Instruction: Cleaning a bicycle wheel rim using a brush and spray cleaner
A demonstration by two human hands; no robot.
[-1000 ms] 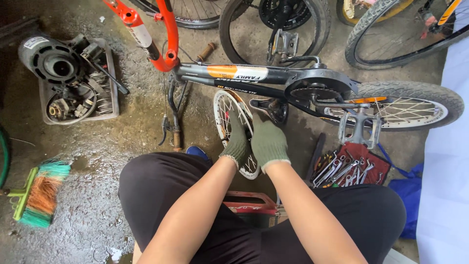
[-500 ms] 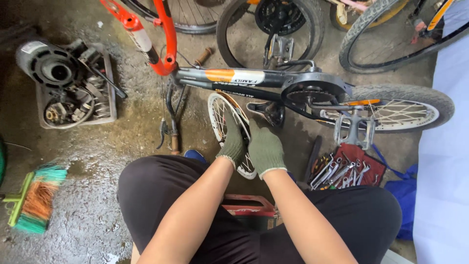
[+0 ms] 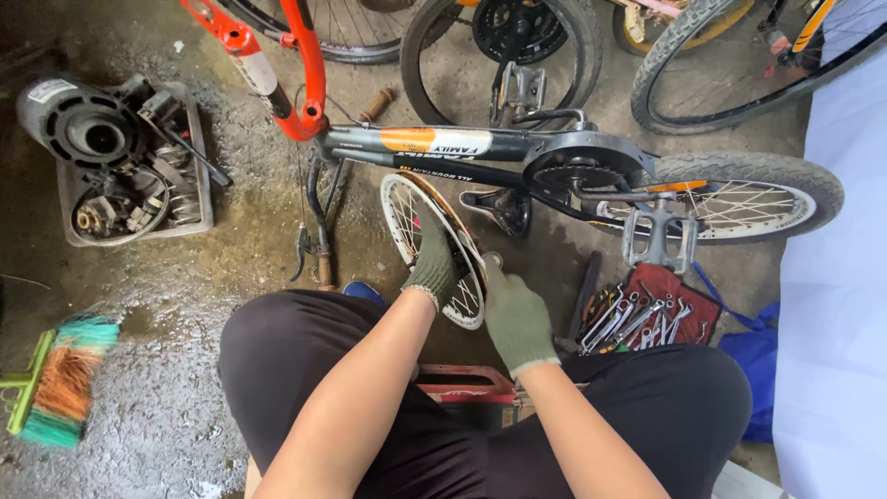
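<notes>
While the left hand (image 3: 432, 263) gripped the bare wheel rim (image 3: 407, 214) across its spokes, the right hand (image 3: 515, 314), fingers curled on nothing visible, sat just right of it.

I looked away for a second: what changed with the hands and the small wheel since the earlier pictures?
The right hand came off the small spoked wheel and drew back toward the person, apart from the left hand, which stays on the rim. The wheel, the bicycle frame, the wrench roll and the parts tray lie as before.
</notes>
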